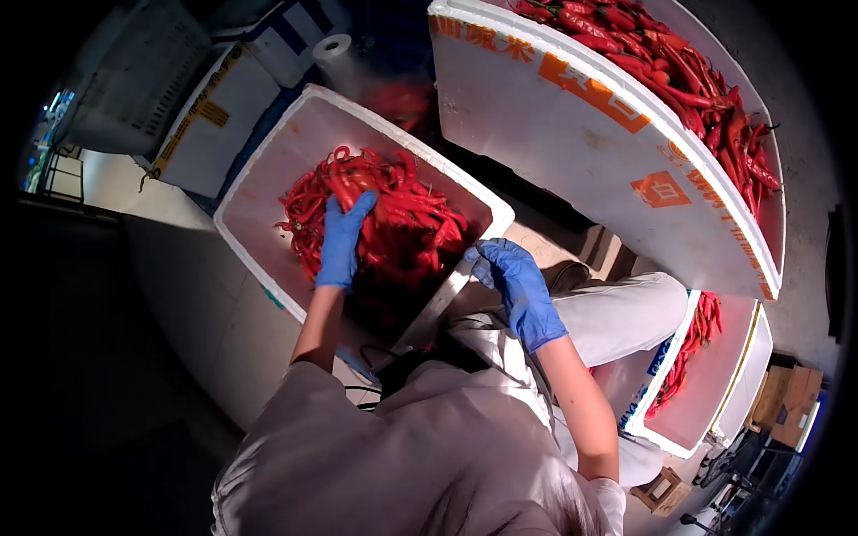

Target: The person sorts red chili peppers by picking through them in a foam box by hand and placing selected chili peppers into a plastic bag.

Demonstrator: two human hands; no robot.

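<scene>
A white foam box [268, 134] in front of me holds a heap of long red chili peppers [411, 210]. My left hand [341, 239], in a blue glove, reaches into the heap, and a red chili pepper [342, 191] lies between its thumb and fingers. Over the box's near right corner is my right hand [518, 290], also gloved in blue. Its fingers are curled together by the rim, and whatever they may hold is hidden.
A tall foam box [572, 134] full of red chilies stands at the upper right. Another foam box [706, 384] with chilies sits beside my right leg. At the upper left are a white roll [333, 55], a lettered carton [214, 116] and a pale plastic crate [134, 80].
</scene>
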